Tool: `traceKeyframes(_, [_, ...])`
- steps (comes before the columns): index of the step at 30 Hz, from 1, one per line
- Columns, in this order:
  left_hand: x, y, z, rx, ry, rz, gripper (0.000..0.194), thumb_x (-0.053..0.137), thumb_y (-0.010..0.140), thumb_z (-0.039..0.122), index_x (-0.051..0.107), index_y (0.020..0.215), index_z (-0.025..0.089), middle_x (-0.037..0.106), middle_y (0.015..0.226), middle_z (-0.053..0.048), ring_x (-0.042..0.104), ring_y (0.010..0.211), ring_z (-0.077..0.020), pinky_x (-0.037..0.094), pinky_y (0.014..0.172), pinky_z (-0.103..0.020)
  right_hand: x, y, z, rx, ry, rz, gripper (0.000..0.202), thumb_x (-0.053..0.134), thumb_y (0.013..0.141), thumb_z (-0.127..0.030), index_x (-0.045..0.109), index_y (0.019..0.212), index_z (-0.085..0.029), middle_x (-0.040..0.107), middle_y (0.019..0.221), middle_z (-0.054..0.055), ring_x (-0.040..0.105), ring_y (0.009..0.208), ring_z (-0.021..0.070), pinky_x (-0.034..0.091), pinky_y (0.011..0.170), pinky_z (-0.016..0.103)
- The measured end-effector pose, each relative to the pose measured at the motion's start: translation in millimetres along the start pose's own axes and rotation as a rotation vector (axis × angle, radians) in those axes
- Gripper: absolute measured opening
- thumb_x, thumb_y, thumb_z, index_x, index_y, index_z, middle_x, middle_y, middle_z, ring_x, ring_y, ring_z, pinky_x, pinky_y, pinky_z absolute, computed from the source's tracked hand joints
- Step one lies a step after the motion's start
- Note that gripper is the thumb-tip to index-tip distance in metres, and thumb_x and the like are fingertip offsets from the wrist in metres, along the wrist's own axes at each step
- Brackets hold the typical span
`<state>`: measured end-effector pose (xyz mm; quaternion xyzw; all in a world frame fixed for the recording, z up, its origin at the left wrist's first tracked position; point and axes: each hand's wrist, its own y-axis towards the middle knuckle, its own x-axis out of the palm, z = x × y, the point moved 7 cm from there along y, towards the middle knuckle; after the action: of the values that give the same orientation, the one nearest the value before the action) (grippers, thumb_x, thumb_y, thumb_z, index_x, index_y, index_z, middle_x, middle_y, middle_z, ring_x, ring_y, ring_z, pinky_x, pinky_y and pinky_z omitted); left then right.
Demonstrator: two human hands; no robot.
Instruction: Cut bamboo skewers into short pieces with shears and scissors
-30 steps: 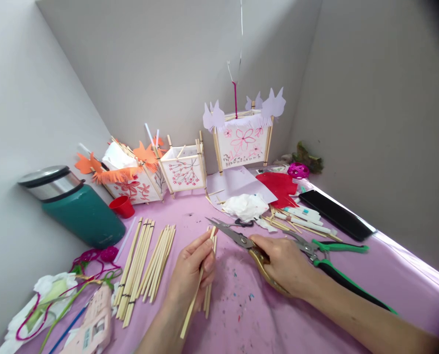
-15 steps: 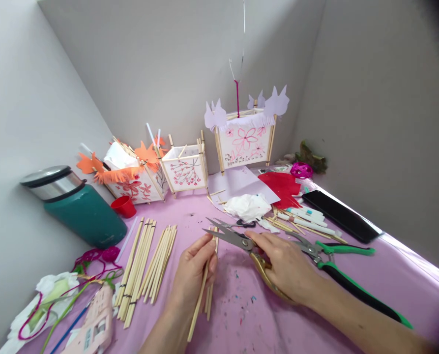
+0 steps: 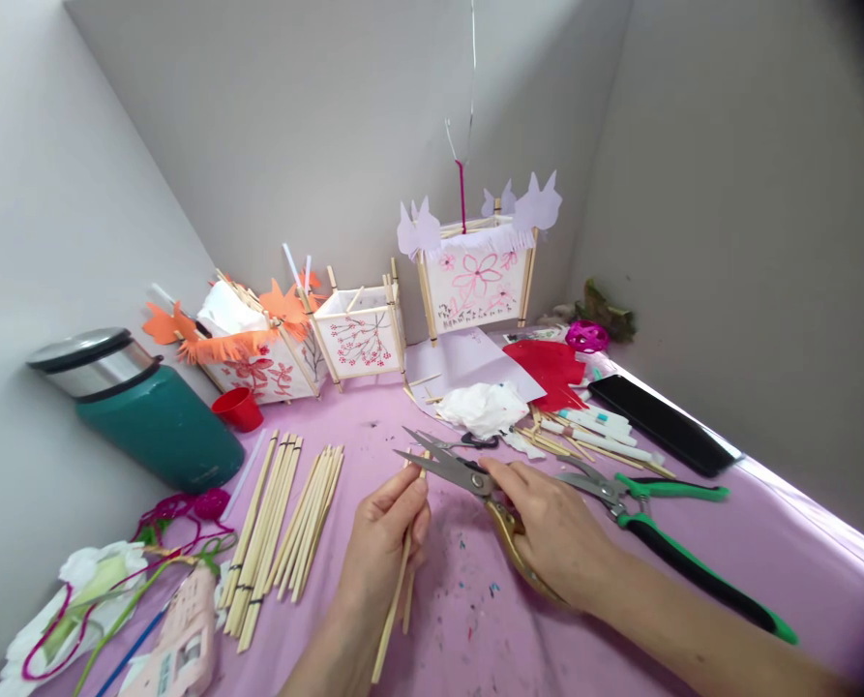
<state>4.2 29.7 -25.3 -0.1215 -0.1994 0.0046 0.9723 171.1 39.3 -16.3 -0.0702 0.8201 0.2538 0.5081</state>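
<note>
Between the fingers of my left hand (image 3: 386, 523) are a couple of thin wooden sticks (image 3: 392, 620), their lower ends hanging toward me. My right hand (image 3: 548, 523) is wrapped round the gold-coloured handles of a pair of scissors (image 3: 461, 471). The scissor blades are parted and point left, with the upper ends of the sticks at the blades, just above my left fingertips. Whether the blades touch the wood I cannot tell. Left of my left hand lie bundles of similar sticks (image 3: 264, 542), some tied with dark bands.
Green-handled pruning shears (image 3: 693, 552) lie right of my right arm, below a black phone (image 3: 660, 424). Behind stand paper lanterns (image 3: 363, 341), one hanging on a wire. A teal bottle (image 3: 163, 421), red cup (image 3: 238, 409) and pink glue gun (image 3: 177, 644) are at left. Crumpled tissue (image 3: 482, 409) lies mid-table.
The view has shifted slightly, moving the scene a little left. The sticks sit at a slightly different angle in my left hand. Both hands keep their holds.
</note>
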Motion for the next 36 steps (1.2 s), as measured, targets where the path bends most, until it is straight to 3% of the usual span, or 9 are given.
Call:
traceKeyframes(12, [-5.5,-0.1,2.0,0.03,-0.006,0.025,0.067,0.078,0.07,0.037,0.06,0.128,0.008,0.041,0.042,0.011,0.022,0.035,-0.0034,0.014,0.035,-0.019,-1.7,3.5,3.6,0.024,0.076,-0.076,0.017,0.048,0.088,-0.017,0.065,0.091,-0.019,0.069,0.074,0.004,0.064,0.067,0.0209,0.04,0.061,0.03])
traceKeyframes(14, [-5.0,0.5,3.1,0.036,-0.009,0.003,0.063,0.077,0.072,0.036,0.061,0.126,0.009,0.042,0.043,0.01,0.023,0.035,-0.0033,0.014,0.035,-0.019,-1.4,3.8,4.5,0.023,0.088,-0.068,0.018,0.049,0.088,-0.017,0.066,0.093,-0.02,0.07,0.076,0.004,0.064,0.068,0.021,0.041,0.061,0.03])
traceKeyframes(19, [-5.8,1.5,3.8,0.032,-0.011,0.022,0.048,0.076,0.073,0.036,0.066,0.114,0.012,0.042,0.044,0.01,0.023,0.036,-0.0032,0.015,0.036,-0.019,-1.9,4.1,3.6,-0.003,0.033,0.0,0.04,0.05,0.086,-0.016,0.058,0.125,-0.018,0.069,0.099,0.011,0.065,0.088,0.026,0.047,0.076,0.036])
traceKeyframes(23, [-5.8,1.3,3.5,0.027,0.044,0.048,0.041,0.076,0.073,0.038,0.068,0.105,0.013,0.041,0.044,0.01,0.023,0.037,-0.0034,0.016,0.037,-0.018,0.6,2.9,1.1,-0.02,-0.02,-0.018,0.051,0.05,0.083,-0.013,0.051,0.134,-0.016,0.065,0.101,0.012,0.062,0.09,0.0271,0.048,0.078,0.039])
traceKeyframes(28, [-4.0,1.7,3.2,0.035,0.087,0.04,0.047,0.075,0.075,0.04,0.068,0.112,0.012,0.038,0.044,0.01,0.022,0.037,-0.0038,0.015,0.037,-0.02,2.2,1.4,0.4,-0.001,-0.035,-0.025,0.05,0.05,0.083,-0.013,0.051,0.133,-0.015,0.064,0.097,0.012,0.062,0.086,0.0265,0.048,0.075,0.038])
traceKeyframes(36, [-8.8,1.4,0.1,0.02,0.02,0.096,0.065,0.08,0.066,0.04,0.064,0.122,0.011,0.038,0.042,0.012,0.02,0.037,-0.0035,0.013,0.038,-0.02,6.2,0.2,4.3,0.035,-0.006,-0.046,0.031,0.049,0.085,-0.015,0.064,0.112,-0.017,0.07,0.084,0.008,0.065,0.075,0.0229,0.045,0.068,0.031])
